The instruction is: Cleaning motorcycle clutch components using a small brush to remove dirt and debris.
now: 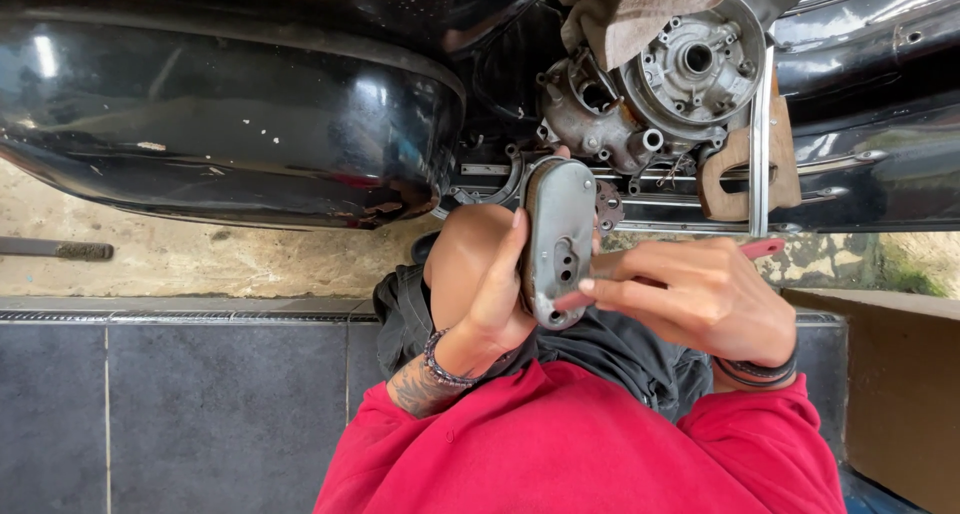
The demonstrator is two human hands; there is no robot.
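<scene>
Head view: a person in a red shirt holds a grey metal cover [558,242] upright over the lap

Left hand [497,299] grips the cover's left edge, long axis running up and down. Right hand [700,299], closed on a red-handled tool [680,269], touches its right face. A bare engine [660,89] sits just beyond, on a black scooter [230,124]

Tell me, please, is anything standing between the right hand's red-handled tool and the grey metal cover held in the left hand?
Nothing visible does. The left hand holds the grey metal cover upright over the knee, and the right hand brings the red-handled tool straight to the cover's lower face. The engine casing sits behind the cover, apart.
</scene>
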